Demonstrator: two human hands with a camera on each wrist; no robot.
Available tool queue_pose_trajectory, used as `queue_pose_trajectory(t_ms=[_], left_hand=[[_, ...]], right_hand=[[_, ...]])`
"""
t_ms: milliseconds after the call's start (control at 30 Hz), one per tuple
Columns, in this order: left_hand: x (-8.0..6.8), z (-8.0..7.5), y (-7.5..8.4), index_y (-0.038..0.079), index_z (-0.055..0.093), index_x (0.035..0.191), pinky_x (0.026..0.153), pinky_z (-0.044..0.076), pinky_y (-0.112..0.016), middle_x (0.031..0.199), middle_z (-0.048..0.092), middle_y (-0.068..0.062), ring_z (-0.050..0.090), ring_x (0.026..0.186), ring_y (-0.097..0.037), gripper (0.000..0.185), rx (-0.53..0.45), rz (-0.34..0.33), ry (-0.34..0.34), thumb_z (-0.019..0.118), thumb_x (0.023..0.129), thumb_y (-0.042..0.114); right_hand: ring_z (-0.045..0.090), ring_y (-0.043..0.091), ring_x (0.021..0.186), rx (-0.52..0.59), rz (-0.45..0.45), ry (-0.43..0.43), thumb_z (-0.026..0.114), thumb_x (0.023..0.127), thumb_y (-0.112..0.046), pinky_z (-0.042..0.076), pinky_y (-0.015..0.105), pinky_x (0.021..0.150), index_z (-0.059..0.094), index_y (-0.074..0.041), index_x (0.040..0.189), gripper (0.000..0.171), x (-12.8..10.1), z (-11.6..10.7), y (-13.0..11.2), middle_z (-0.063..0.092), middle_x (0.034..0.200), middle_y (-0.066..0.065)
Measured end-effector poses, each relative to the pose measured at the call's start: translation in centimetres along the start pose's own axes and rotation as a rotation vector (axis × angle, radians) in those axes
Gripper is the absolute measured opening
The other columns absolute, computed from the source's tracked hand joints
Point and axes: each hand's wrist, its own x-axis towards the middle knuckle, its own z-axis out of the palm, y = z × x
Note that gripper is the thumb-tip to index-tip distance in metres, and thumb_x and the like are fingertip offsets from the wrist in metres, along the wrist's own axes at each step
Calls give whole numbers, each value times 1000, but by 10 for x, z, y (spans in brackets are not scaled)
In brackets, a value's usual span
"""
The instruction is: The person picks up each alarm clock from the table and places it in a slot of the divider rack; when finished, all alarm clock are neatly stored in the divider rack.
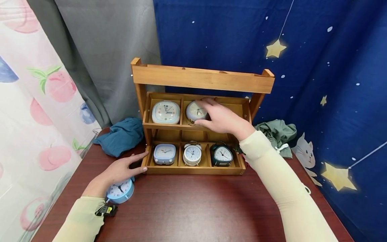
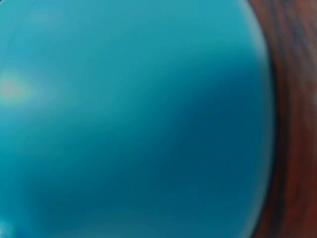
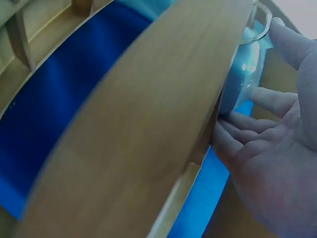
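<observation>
My right hand (image 1: pixel 222 117) reaches into the middle compartment of the upper shelf tray. Its thumb and fingers are around a round pale-lilac alarm clock (image 1: pixel 193 112); the hand covers the clock's right side. In the right wrist view the thumb lies at the clock's wire loop (image 3: pixel 265 22), with fingertips against its shiny body (image 3: pixel 242 74). My left hand (image 1: pixel 121 170) touches the left end of the wooden shelf (image 1: pixel 193 170) with extended fingers and thumb. Below that wrist sits a light-blue alarm clock (image 1: pixel 122 193) on the table, partly covered; its blue surface (image 2: pixel 124 109) fills the left wrist view, blurred.
A white rounded-square clock (image 1: pixel 166 112) stands in the upper left compartment. The lower tray holds a blue-framed clock (image 1: pixel 164 154), a white twin-bell clock (image 1: pixel 192 154) and a dark green triangular clock (image 1: pixel 222 154). Crumpled teal cloth (image 1: pixel 122 136) and green cloth (image 1: pixel 276 134) flank the shelf.
</observation>
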Motion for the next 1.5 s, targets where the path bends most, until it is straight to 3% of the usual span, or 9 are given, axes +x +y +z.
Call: queue_pose_trajectory(t_ms=[133, 267, 533, 700, 900, 1067, 1367, 1500], left_hand=[[1, -1, 0, 30, 46, 172, 117, 40, -79, 169, 46, -29, 40, 157, -56, 89, 0, 5, 4, 65, 100, 78], [1, -1, -1, 30, 46, 172, 117, 40, -79, 169, 46, -29, 40, 157, -56, 88, -4, 10, 3, 66, 100, 77], [-1, -2, -7, 28, 48, 172, 119, 40, -77, 171, 47, -22, 44, 156, -52, 83, -63, 28, 21, 66, 104, 71], [-2, -5, -12, 21, 49, 171, 120, 39, -75, 171, 49, -18, 45, 156, -48, 77, -145, 58, 39, 69, 107, 61], [-6, -11, -18, 20, 47, 172, 118, 43, -74, 172, 47, -19, 44, 156, -49, 74, -242, 57, 34, 68, 110, 54], [-8, -16, -27, 20, 47, 172, 119, 41, -75, 174, 45, -16, 39, 159, -48, 72, -311, 42, 45, 68, 111, 52], [-9, -21, -38, 19, 45, 173, 119, 37, -80, 174, 45, -18, 38, 159, -50, 74, -294, -4, 68, 65, 111, 56], [-10, -22, -39, 19, 45, 173, 118, 38, -80, 173, 45, -19, 39, 158, -51, 74, -279, -7, 74, 64, 112, 56]], right_hand=[[44, 41, 157, 39, 3, 73, 75, 106, -55, 43, 56, 125, 40, -12, 173, 87, -16, 14, -4, 30, 178, 22], [29, 40, 165, 76, -4, 143, 78, 104, -53, 36, 58, 129, 39, -10, 172, 90, -32, 30, -11, 22, 181, 22], [20, 39, 168, 110, -195, 355, 90, 97, -39, 28, 58, 133, 41, -1, 169, 94, -54, 75, -29, 23, 177, 28], [15, 47, 168, 95, -258, 407, 90, 95, -39, 18, 66, 134, 45, -1, 166, 93, -64, 102, -42, 24, 177, 31], [8, 46, 170, 115, -267, 366, 89, 96, -42, 19, 67, 134, 47, -5, 166, 90, -70, 126, -58, 20, 180, 27], [13, 42, 170, 145, -292, 287, 88, 98, -42, 28, 65, 131, 47, -7, 167, 87, -69, 145, -72, 21, 180, 22], [27, 37, 167, 135, -367, 130, 81, 102, -53, 33, 52, 132, 44, -9, 169, 88, -64, 187, -111, 29, 178, 20], [26, 29, 168, 122, -401, 36, 74, 104, -59, 32, 44, 133, 41, -13, 171, 88, -59, 205, -131, 29, 179, 17]])
